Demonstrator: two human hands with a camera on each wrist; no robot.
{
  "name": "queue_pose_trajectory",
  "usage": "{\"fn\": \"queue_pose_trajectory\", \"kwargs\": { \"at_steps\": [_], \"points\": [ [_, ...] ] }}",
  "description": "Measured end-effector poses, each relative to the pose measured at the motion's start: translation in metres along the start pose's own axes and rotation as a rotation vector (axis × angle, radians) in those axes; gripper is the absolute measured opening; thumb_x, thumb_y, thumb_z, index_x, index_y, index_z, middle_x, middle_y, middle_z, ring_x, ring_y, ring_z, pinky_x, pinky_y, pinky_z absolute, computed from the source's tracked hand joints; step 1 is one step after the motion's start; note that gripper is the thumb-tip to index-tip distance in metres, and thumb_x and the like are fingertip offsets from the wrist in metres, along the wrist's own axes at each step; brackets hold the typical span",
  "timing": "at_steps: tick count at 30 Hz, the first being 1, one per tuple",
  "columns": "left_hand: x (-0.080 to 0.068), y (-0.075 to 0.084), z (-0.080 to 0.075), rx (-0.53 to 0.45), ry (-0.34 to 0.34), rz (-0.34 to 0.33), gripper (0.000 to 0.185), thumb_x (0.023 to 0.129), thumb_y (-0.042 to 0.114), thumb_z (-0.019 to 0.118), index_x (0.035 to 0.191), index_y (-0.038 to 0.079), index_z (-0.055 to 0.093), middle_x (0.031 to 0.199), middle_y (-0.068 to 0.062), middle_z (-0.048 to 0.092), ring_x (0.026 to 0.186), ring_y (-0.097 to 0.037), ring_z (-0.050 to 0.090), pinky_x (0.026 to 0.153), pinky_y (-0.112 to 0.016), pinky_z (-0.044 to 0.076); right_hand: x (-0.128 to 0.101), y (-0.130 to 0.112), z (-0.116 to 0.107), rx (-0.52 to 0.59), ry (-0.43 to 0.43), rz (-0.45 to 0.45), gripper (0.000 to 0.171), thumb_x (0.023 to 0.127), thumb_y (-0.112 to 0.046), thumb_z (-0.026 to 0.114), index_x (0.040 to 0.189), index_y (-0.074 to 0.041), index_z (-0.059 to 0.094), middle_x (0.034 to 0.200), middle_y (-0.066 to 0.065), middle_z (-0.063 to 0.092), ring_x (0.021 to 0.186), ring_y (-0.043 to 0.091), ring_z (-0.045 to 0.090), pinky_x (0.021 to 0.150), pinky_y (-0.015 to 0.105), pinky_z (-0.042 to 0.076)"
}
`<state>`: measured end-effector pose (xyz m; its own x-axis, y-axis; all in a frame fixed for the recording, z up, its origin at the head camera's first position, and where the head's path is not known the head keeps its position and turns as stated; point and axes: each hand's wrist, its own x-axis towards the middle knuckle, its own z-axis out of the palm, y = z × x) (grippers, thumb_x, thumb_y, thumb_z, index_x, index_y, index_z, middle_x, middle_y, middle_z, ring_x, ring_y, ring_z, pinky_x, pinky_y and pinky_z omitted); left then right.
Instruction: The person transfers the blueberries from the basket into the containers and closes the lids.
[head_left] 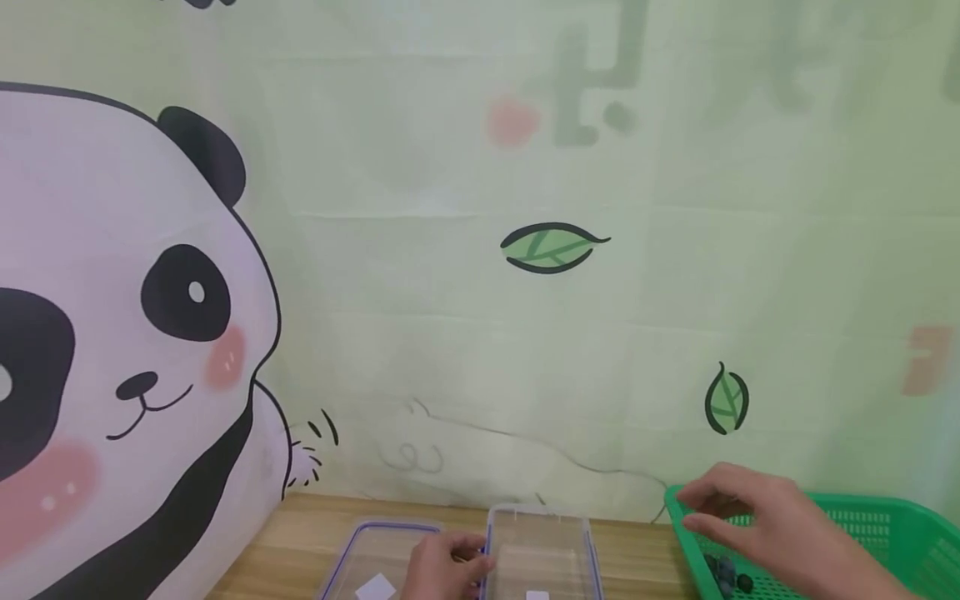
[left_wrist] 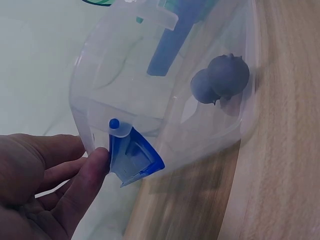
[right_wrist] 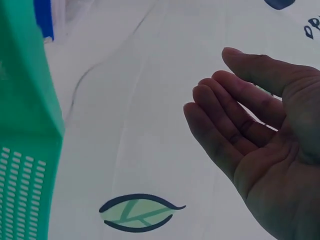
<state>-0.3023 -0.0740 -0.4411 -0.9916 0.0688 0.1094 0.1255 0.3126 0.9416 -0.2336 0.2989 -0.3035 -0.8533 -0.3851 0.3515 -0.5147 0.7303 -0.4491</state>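
Observation:
My left hand [head_left: 444, 568] pinches the near corner of a clear plastic food container [head_left: 540, 527] between thumb and fingers. In the left wrist view a blue latch [left_wrist: 135, 157] hangs from the container beside the fingertips. Two blueberries [left_wrist: 228, 75] show inside, low against its wall. Over the left rim of a green plastic basket [head_left: 862, 502], my right hand [head_left: 757, 512] hovers with loosely bent fingers and nothing between them. Several blueberries [head_left: 725, 575] lie in the basket beneath it.
Left of the container, a clear panel with a blue-edged rim [head_left: 356, 546] and a white label [head_left: 375, 587] lies on the wooden table [head_left: 262, 554]. A pale green backdrop [head_left: 420, 275] with a printed panda [head_left: 112, 250] stands right behind the table.

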Motion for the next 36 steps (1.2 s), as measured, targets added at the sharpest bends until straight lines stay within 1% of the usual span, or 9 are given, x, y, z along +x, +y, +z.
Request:
{"fn": "queue_pose_trajectory", "kwargs": {
  "at_steps": [3, 7, 12, 17, 23, 26, 32, 34, 36],
  "points": [
    [0.000, 0.000, 0.000, -0.002, -0.003, -0.006, 0.022, 0.088, -0.003, 0.082, 0.110, -0.007, 0.077, 0.083, -0.004, 0.068, 0.067, -0.017, 0.069, 0.062, -0.032, 0.064, 0.002, 0.008, -0.008, -0.045, 0.019, -0.065, 0.020, 0.096, -0.020, 0.081, 0.114, -0.015, 0.075, 0.102, -0.015, 0.071, 0.088, 0.001, 0.067, 0.075, 0.026, 0.062],
    [0.000, 0.000, 0.000, -0.007, -0.006, -0.009, 0.023, 0.088, -0.003, 0.082, 0.110, -0.007, 0.076, 0.083, -0.004, 0.068, 0.068, -0.017, 0.070, 0.062, -0.032, 0.064, 0.005, 0.021, -0.016, -0.061, 0.018, -0.075, 0.019, 0.095, -0.019, 0.082, 0.112, -0.015, 0.075, 0.100, -0.016, 0.071, 0.086, 0.000, 0.066, 0.076, 0.026, 0.061],
    [0.001, 0.000, 0.001, 0.001, -0.011, -0.020, 0.023, 0.089, -0.002, 0.082, 0.111, -0.006, 0.077, 0.084, -0.003, 0.068, 0.068, -0.017, 0.070, 0.063, -0.032, 0.064, 0.012, 0.039, -0.021, -0.041, -0.022, -0.023, 0.017, 0.096, -0.019, 0.081, 0.111, -0.013, 0.076, 0.101, -0.011, 0.072, 0.086, 0.001, 0.066, 0.075, 0.025, 0.061],
    [0.001, -0.001, 0.001, 0.006, 0.000, -0.022, 0.023, 0.089, -0.002, 0.082, 0.111, -0.006, 0.077, 0.084, -0.003, 0.068, 0.068, -0.017, 0.069, 0.063, -0.032, 0.064, 0.021, 0.055, -0.020, -0.036, -0.047, 0.033, 0.018, 0.097, -0.020, 0.080, 0.111, -0.011, 0.076, 0.103, -0.008, 0.073, 0.088, 0.003, 0.067, 0.076, 0.026, 0.061],
    [0.001, 0.000, 0.001, 0.001, -0.006, -0.028, 0.023, 0.089, -0.002, 0.081, 0.111, -0.006, 0.077, 0.084, -0.003, 0.068, 0.069, -0.017, 0.069, 0.064, -0.033, 0.064, 0.027, 0.079, -0.016, -0.044, -0.081, 0.122, 0.021, 0.099, -0.021, 0.077, 0.114, -0.006, 0.076, 0.104, -0.004, 0.074, 0.089, 0.009, 0.068, 0.076, 0.026, 0.059],
    [0.001, 0.000, 0.002, 0.012, -0.004, -0.026, 0.022, 0.090, -0.002, 0.081, 0.111, -0.006, 0.077, 0.084, -0.003, 0.068, 0.069, -0.017, 0.069, 0.064, -0.034, 0.064, 0.026, 0.091, -0.013, -0.044, -0.079, 0.154, 0.021, 0.100, -0.020, 0.077, 0.113, -0.005, 0.076, 0.103, -0.003, 0.075, 0.090, 0.013, 0.068, 0.076, 0.027, 0.059],
    [0.001, 0.000, 0.002, 0.013, -0.002, -0.016, 0.023, 0.090, -0.002, 0.081, 0.111, -0.006, 0.077, 0.084, -0.003, 0.068, 0.069, -0.017, 0.069, 0.064, -0.035, 0.064, 0.022, 0.114, -0.004, -0.056, -0.068, 0.228, 0.019, 0.099, -0.021, 0.078, 0.110, -0.006, 0.077, 0.102, -0.001, 0.075, 0.092, 0.018, 0.069, 0.078, 0.036, 0.060],
    [0.001, 0.000, 0.002, 0.018, -0.001, -0.018, 0.022, 0.090, -0.001, 0.081, 0.111, -0.006, 0.077, 0.083, -0.003, 0.068, 0.069, -0.018, 0.069, 0.064, -0.035, 0.064, 0.021, 0.121, -0.001, -0.035, -0.079, 0.250, 0.019, 0.098, -0.022, 0.078, 0.109, -0.006, 0.077, 0.102, 0.000, 0.075, 0.093, 0.020, 0.069, 0.079, 0.039, 0.060],
    [0.001, 0.000, 0.001, 0.026, 0.001, -0.028, 0.022, 0.090, -0.001, 0.081, 0.111, -0.005, 0.077, 0.083, -0.003, 0.068, 0.069, -0.018, 0.069, 0.064, -0.035, 0.064, 0.020, 0.128, 0.002, -0.003, -0.101, 0.258, 0.020, 0.099, -0.022, 0.078, 0.109, -0.005, 0.077, 0.103, 0.002, 0.075, 0.094, 0.021, 0.069, 0.078, 0.039, 0.060]
  ]
}}
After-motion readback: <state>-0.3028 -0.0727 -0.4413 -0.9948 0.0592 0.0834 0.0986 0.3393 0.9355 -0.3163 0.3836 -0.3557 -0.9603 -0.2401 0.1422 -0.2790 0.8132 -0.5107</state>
